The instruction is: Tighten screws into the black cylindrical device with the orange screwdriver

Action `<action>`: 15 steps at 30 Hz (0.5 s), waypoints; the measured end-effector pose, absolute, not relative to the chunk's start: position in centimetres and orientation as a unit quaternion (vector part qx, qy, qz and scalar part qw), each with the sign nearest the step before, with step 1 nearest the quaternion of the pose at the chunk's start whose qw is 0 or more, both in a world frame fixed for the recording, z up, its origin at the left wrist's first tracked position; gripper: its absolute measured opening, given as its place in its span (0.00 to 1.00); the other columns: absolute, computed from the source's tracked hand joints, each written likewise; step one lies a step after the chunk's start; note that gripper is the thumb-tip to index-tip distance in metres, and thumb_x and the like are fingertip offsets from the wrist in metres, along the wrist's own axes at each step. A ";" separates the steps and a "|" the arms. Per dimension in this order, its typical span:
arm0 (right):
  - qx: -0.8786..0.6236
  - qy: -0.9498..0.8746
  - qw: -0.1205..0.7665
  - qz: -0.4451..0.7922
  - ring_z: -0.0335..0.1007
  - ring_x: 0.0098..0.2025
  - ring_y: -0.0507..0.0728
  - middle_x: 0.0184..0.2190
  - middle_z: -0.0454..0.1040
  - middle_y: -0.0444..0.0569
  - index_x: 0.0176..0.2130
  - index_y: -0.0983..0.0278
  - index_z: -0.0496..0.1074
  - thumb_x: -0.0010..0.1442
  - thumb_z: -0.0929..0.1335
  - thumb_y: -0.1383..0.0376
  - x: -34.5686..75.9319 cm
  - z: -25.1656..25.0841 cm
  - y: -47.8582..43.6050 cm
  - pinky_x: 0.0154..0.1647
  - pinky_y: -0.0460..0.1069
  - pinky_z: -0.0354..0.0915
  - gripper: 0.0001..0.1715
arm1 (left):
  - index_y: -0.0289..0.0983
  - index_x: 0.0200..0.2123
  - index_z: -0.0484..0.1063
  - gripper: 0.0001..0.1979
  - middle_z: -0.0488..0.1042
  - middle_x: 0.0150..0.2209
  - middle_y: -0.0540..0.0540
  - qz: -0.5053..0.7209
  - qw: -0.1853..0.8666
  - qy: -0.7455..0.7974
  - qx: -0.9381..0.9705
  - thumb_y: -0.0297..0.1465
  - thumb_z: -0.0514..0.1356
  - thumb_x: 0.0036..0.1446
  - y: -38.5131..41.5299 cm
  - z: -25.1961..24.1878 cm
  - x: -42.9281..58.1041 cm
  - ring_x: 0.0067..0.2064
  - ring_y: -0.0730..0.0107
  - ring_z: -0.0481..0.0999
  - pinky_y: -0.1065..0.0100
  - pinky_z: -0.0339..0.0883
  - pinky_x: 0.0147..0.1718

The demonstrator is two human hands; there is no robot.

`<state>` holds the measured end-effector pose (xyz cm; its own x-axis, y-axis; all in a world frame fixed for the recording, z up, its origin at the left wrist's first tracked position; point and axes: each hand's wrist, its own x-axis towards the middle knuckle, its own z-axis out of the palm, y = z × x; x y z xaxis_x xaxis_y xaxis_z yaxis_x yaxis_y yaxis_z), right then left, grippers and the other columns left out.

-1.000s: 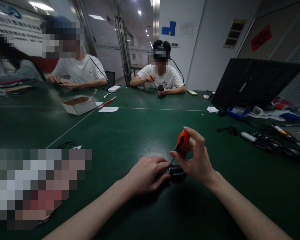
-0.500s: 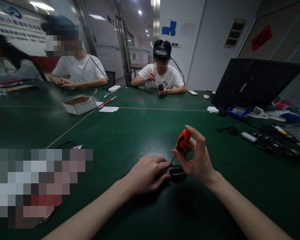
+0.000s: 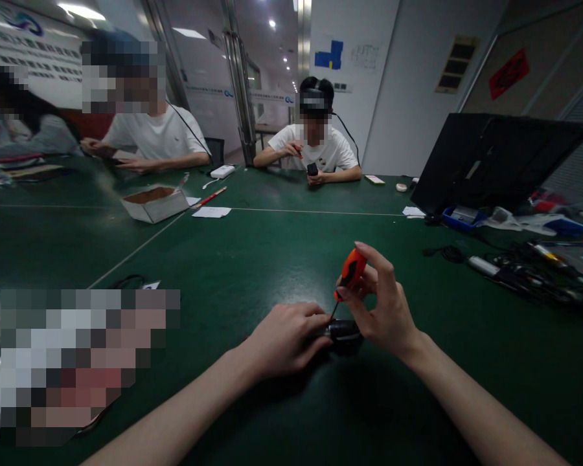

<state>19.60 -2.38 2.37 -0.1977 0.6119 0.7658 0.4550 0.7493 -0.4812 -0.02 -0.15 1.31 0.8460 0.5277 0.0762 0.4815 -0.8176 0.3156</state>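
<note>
In my right hand [image 3: 386, 304] is a screwdriver [image 3: 352, 270] with an orange and black handle, tilted with its thin shaft pointing down and left. My thumb and fingers close around the handle, the index finger on its end. The tip meets a small black object with a shiny silvery part [image 3: 344, 331] lying on the green table; what kind of thing it is I cannot make out. My left hand [image 3: 291, 333] grips this object from the left, its fingers closed over part of it and close to the screwdriver's tip.
Black cables [image 3: 529, 275] lie on the right, below a large black monitor [image 3: 495, 162]. A blue tray [image 3: 461, 219] sits by the monitor. An open white box [image 3: 155, 206] and paper [image 3: 212, 212] are at the back left. Several people sit around the table; one opposite [image 3: 315, 145] holds a dark object.
The screwdriver's handle has turned and stands slightly more upright, with my right fingers shifted a little to the left. My left hand and the black object stay put.
</note>
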 end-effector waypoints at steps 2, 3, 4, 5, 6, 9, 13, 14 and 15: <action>-0.347 -0.761 0.545 0.049 0.66 0.23 0.48 0.29 0.66 0.39 0.64 0.53 0.48 0.59 0.69 0.69 19.6 2.1 -2.2 0.20 0.43 0.66 0.41 | 0.36 0.50 0.72 0.13 0.75 0.44 0.41 0.079 0.144 0.270 0.949 0.32 0.56 0.64 -0.2 1.3 0.0 0.40 0.59 0.76 0.62 0.71 0.38; -0.344 -0.758 0.552 0.036 0.64 0.22 0.48 0.28 0.64 0.38 0.63 0.52 0.48 0.58 0.71 0.67 19.6 2.0 -2.1 0.19 0.43 0.65 0.42 | 0.36 0.50 0.72 0.13 0.75 0.45 0.41 0.079 0.143 0.270 0.949 0.32 0.56 0.64 -0.2 1.3 -0.1 0.41 0.59 0.76 0.62 0.71 0.38; -0.341 -0.756 0.558 0.025 0.63 0.22 0.47 0.28 0.62 0.37 0.63 0.52 0.49 0.57 0.72 0.67 19.6 1.9 -2.0 0.18 0.42 0.64 0.43 | 0.36 0.50 0.72 0.14 0.74 0.46 0.41 0.079 0.142 0.270 0.949 0.32 0.56 0.64 -0.2 1.4 -0.1 0.41 0.59 0.76 0.61 0.71 0.39; -0.336 -0.757 0.560 0.018 0.63 0.22 0.47 0.27 0.62 0.37 0.62 0.52 0.49 0.57 0.72 0.67 19.5 1.9 -2.0 0.18 0.42 0.63 0.43 | 0.37 0.50 0.72 0.13 0.74 0.46 0.41 0.079 0.141 0.270 0.949 0.32 0.56 0.64 -0.3 1.4 -0.1 0.42 0.58 0.76 0.61 0.71 0.40; -0.332 -0.760 0.559 0.016 0.63 0.22 0.47 0.27 0.61 0.37 0.63 0.52 0.49 0.57 0.72 0.67 19.5 1.9 -2.0 0.18 0.42 0.63 0.42 | 0.37 0.50 0.72 0.13 0.74 0.47 0.41 0.078 0.140 0.270 0.949 0.32 0.56 0.64 -0.3 1.5 -0.1 0.42 0.58 0.76 0.61 0.71 0.40; -0.324 -0.778 0.538 0.030 0.66 0.24 0.49 0.27 0.62 0.38 0.65 0.53 0.45 0.60 0.68 0.68 19.5 2.0 -2.1 0.20 0.43 0.65 0.41 | 0.38 0.49 0.72 0.12 0.74 0.46 0.42 0.073 0.141 0.271 0.949 0.32 0.56 0.64 -0.3 1.6 -0.1 0.42 0.59 0.76 0.63 0.71 0.39; -0.322 -0.792 0.515 0.066 0.71 0.29 0.52 0.30 0.67 0.43 0.67 0.56 0.42 0.63 0.63 0.71 19.5 2.3 -2.5 0.24 0.47 0.70 0.41 | 0.37 0.47 0.73 0.11 0.74 0.43 0.42 0.072 0.143 0.263 0.951 0.32 0.55 0.64 -0.2 1.7 0.0 0.39 0.61 0.75 0.65 0.70 0.36; -0.324 -0.791 0.514 0.070 0.72 0.30 0.52 0.31 0.68 0.44 0.67 0.56 0.42 0.62 0.63 0.72 19.5 2.3 -2.5 0.24 0.47 0.70 0.41 | 0.37 0.46 0.73 0.11 0.74 0.43 0.42 0.074 0.142 0.263 0.952 0.32 0.55 0.64 -0.2 1.6 0.0 0.39 0.61 0.75 0.65 0.70 0.35; -0.329 -0.788 0.515 0.070 0.72 0.30 0.52 0.32 0.69 0.44 0.67 0.56 0.42 0.62 0.63 0.72 19.5 2.3 -2.5 0.24 0.46 0.70 0.41 | 0.37 0.46 0.73 0.11 0.74 0.43 0.42 0.076 0.140 0.262 0.952 0.32 0.55 0.64 -0.2 1.5 0.0 0.38 0.61 0.75 0.65 0.69 0.35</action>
